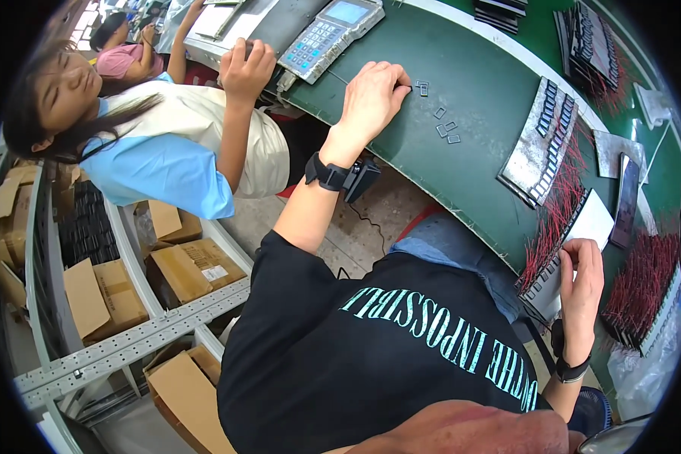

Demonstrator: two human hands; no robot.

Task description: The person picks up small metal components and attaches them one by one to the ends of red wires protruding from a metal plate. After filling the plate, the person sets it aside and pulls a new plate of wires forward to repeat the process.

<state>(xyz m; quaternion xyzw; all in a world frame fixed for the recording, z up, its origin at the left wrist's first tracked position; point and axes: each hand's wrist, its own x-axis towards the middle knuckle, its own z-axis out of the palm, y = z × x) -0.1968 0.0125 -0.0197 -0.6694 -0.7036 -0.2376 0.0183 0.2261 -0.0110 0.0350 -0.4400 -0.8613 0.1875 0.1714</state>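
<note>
Beside loose little frames [453, 139] on the green bench [461, 181], the fingertips of my left hand [374, 94] meet — whether on a piece, I can't tell. My right hand [583, 284], grip unclear, curls at a pale, red-wired plate [592, 221]. Probably I'm picking frames — next wants a light pinch.

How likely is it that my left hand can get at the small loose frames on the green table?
Probably yes: the left hand is close beside the small frames, and nothing visible on the green table stands between them.
</note>
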